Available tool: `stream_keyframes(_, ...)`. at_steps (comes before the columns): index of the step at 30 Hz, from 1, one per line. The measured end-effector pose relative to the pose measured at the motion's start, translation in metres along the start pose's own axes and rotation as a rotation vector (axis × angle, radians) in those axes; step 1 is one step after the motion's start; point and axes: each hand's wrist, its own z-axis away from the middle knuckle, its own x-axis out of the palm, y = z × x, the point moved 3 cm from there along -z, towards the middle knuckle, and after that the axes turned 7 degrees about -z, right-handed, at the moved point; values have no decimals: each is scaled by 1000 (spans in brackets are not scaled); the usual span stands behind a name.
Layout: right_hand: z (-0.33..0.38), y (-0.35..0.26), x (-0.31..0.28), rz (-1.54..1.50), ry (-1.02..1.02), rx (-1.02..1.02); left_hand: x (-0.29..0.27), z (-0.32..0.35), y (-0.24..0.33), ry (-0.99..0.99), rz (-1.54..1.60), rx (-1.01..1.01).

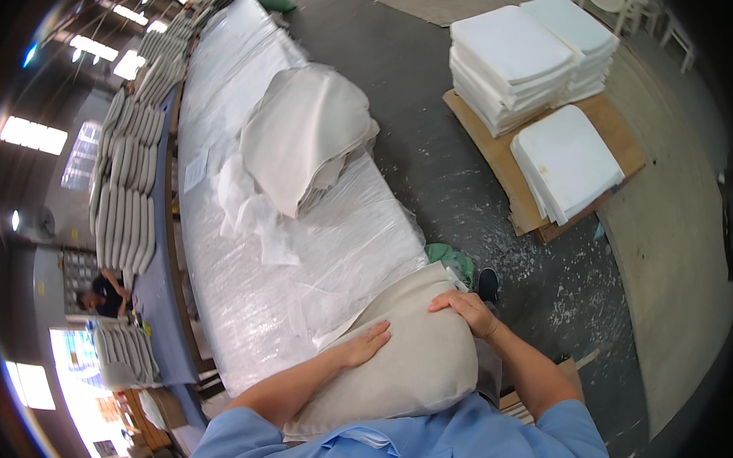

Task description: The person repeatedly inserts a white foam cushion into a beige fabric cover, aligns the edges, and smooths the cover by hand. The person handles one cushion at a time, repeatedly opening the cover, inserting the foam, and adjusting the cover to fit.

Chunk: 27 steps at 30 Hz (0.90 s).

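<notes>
Head view over a plastic-wrapped worktable (246,257): the left hand (364,344) lies flat, fingers spread, on a beige cushion (403,365) held against the person's chest at the table's near end; the right hand (469,309) curls over its upper right edge. Farther right, white foam pads (530,62) sit stacked on a board (527,199).

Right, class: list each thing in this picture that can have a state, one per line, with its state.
Left hand: flat, pressing on the beige cushion.
Right hand: gripping the cushion's top edge.
Beige cushion: stuffed, held against the person's body.
Fabric covers: empty, stacked on the plastic-wrapped table.
White foam pads: stacked on a wooden board.
</notes>
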Motion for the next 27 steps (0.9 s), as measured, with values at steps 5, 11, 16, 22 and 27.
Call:
stream_keyframes(5, -32, 9, -20, 283, -338, 286, 9, -37, -21, 98, 3, 3)
stream_keyframes(11, -88, 27, 17, 667, -668, 537, 1, -39, -50, 173, -7, -102)
stream_keyframes(16, -96, 46, -4, 692, -539, 563, -52, 39, -45, 201, 196, -212)
stream_keyframes(22, -58, 33, -37, 99, -41, 481, -21, 216, -68, 561, 1003, -201)
stream_keyframes(27, -28, -8, -31, -236, -68, 778, 99, 209, -56, 1142, 1809, 350)
